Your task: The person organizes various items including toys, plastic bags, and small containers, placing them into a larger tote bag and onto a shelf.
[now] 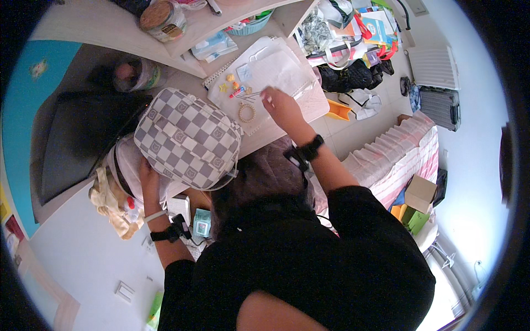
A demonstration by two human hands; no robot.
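My left hand (pixel 148 173) is at the side of a grey-and-white checkered bag (pixel 188 138) printed with bear heads. The bag hides its fingertips, so its grip does not show. Beside that hand lies a pale cloth item (pixel 126 159). Over lined paper (pixel 275 68) on the desk, my right hand (pixel 282 108) has its fingers curled inward; whether anything is pinched there is unclear. Close to its fingertips lie several thin dark pins (pixel 248 97). Nearby are a red-and-blue small tube (pixel 237 92), a yellow star (pixel 223 87) and a beaded ring (pixel 246 112).
At the left stands a dark laptop-like panel (pixel 83 140), with a clear jar (pixel 136 76) behind it. A shelf holds a cork-lidded jar (pixel 163 20) and a blue basket (pixel 250 25). Stuffed bags (pixel 348 33) stand beyond the desk; a bed (pixel 397 157) is at the right.
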